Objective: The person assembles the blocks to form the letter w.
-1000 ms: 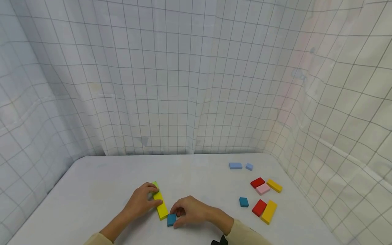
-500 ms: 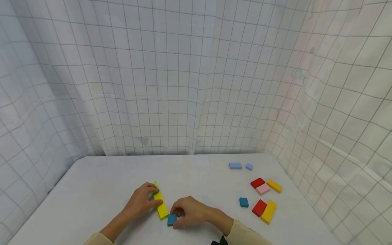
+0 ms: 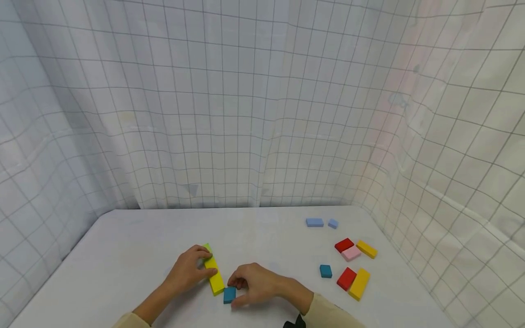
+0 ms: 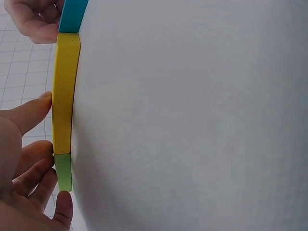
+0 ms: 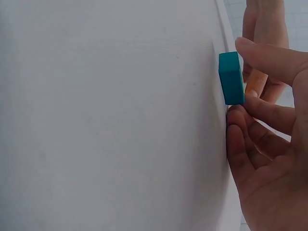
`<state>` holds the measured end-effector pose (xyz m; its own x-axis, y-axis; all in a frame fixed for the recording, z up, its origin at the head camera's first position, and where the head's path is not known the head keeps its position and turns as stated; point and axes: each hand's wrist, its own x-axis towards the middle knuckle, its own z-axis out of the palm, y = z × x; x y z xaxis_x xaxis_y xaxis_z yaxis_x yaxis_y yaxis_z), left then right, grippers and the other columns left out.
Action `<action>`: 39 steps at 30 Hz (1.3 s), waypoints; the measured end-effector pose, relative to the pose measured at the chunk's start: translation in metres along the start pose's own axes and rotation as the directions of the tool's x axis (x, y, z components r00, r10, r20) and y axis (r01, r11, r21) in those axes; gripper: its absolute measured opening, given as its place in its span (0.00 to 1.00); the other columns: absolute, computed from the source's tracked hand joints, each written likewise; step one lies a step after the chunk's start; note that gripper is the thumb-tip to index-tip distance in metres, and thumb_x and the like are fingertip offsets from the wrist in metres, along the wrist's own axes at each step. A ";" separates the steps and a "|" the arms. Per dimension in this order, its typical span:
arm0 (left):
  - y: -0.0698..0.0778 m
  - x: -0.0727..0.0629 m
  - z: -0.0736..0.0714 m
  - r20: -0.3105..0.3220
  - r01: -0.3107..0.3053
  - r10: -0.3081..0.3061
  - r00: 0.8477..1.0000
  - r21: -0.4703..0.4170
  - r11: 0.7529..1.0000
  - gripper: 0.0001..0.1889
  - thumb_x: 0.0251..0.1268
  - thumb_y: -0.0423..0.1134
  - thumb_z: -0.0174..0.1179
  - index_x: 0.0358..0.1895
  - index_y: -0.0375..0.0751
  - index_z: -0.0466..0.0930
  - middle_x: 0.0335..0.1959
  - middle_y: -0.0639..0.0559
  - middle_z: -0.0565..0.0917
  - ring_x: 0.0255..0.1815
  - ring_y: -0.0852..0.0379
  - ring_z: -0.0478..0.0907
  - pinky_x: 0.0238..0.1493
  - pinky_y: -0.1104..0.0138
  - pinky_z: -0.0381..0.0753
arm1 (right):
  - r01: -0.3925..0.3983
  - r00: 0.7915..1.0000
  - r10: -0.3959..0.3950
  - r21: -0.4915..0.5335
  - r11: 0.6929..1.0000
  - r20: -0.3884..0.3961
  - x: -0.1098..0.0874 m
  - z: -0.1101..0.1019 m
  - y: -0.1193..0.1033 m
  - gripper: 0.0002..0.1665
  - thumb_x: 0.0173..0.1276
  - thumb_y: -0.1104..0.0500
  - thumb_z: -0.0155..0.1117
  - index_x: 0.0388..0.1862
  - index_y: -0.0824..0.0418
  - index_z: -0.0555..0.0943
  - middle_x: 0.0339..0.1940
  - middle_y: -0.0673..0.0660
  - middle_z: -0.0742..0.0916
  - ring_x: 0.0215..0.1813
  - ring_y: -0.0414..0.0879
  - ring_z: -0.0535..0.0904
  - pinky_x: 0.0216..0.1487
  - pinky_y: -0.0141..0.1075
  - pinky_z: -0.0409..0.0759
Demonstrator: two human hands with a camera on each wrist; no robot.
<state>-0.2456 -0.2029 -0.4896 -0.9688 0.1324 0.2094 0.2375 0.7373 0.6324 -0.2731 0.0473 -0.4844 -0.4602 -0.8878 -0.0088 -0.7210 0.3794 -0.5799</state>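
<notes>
A long yellow block (image 3: 215,283) lies slantwise on the table, with a short light green block (image 4: 63,173) against its far end. My left hand (image 3: 186,269) holds this pair: the thumb is on the yellow block's side and a fingertip bends round the green block's end. At the yellow block's near end sits a square teal block (image 3: 229,295), touching or almost touching it. My right hand (image 3: 257,283) pinches the teal block between thumb and index finger, its other fingers curled beneath the palm.
To the right on the white table (image 3: 143,237) lie a second teal block (image 3: 326,271), red blocks (image 3: 347,278), orange-yellow blocks (image 3: 359,284) and a pink block (image 3: 351,253). Pale blue blocks (image 3: 314,222) lie farther back. A gridded white curtain (image 3: 213,114) surrounds the table.
</notes>
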 end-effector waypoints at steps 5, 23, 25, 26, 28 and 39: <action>0.000 0.000 0.000 -0.002 0.010 -0.010 1.000 -0.003 1.000 0.22 0.54 0.40 0.80 0.49 0.32 0.87 0.51 0.48 0.82 0.61 0.38 0.77 0.66 0.43 0.73 | -0.001 1.000 0.000 0.028 1.000 0.021 -0.004 -0.005 0.002 0.24 0.67 0.53 0.77 0.58 0.61 0.84 0.47 0.39 0.85 0.44 0.27 0.77 0.48 0.22 0.78; 0.001 0.001 -0.001 0.017 0.035 -0.035 0.999 0.004 0.999 0.22 0.54 0.41 0.80 0.49 0.33 0.87 0.51 0.49 0.82 0.61 0.38 0.77 0.66 0.43 0.73 | -0.102 0.989 0.115 0.131 0.986 -0.095 -0.054 -0.055 0.021 0.20 0.68 0.57 0.76 0.57 0.61 0.84 0.49 0.50 0.87 0.50 0.42 0.82 0.56 0.34 0.81; 0.001 0.001 -0.001 0.017 0.034 -0.034 0.999 0.006 0.999 0.22 0.54 0.41 0.80 0.49 0.34 0.88 0.51 0.50 0.82 0.61 0.39 0.77 0.66 0.43 0.73 | -0.111 0.985 0.125 0.124 0.986 -0.116 -0.061 -0.060 0.025 0.20 0.68 0.56 0.76 0.56 0.62 0.84 0.49 0.51 0.87 0.51 0.45 0.83 0.57 0.34 0.81; 0.001 0.001 -0.001 0.016 0.032 -0.032 0.999 0.007 0.999 0.22 0.54 0.41 0.80 0.49 0.34 0.88 0.51 0.50 0.82 0.61 0.39 0.77 0.65 0.43 0.74 | -0.111 0.984 0.126 0.120 0.986 -0.125 -0.064 -0.062 0.026 0.20 0.68 0.56 0.76 0.56 0.62 0.85 0.49 0.53 0.87 0.51 0.47 0.83 0.57 0.35 0.81; 0.001 0.001 -0.001 0.012 0.028 -0.028 1.000 0.007 1.000 0.21 0.54 0.41 0.80 0.49 0.34 0.88 0.51 0.50 0.82 0.61 0.39 0.77 0.65 0.43 0.74 | -0.114 0.982 0.129 0.111 0.987 -0.140 -0.070 -0.066 0.028 0.20 0.68 0.56 0.76 0.56 0.63 0.85 0.49 0.54 0.87 0.51 0.50 0.83 0.57 0.36 0.81; 0.000 0.000 0.000 0.007 0.016 -0.016 1.000 0.004 1.000 0.22 0.54 0.40 0.80 0.49 0.32 0.87 0.51 0.49 0.82 0.62 0.38 0.77 0.66 0.43 0.73 | -0.167 0.966 0.179 0.077 0.983 -0.187 -0.109 -0.080 0.052 0.19 0.69 0.56 0.75 0.55 0.63 0.84 0.47 0.55 0.86 0.50 0.52 0.82 0.56 0.45 0.83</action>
<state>-0.2461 -0.2032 -0.4896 -0.9730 0.1249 0.1939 0.2214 0.7419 0.6329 -0.3012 0.1846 -0.4485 -0.6705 -0.7408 0.0404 -0.5918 0.5013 -0.6312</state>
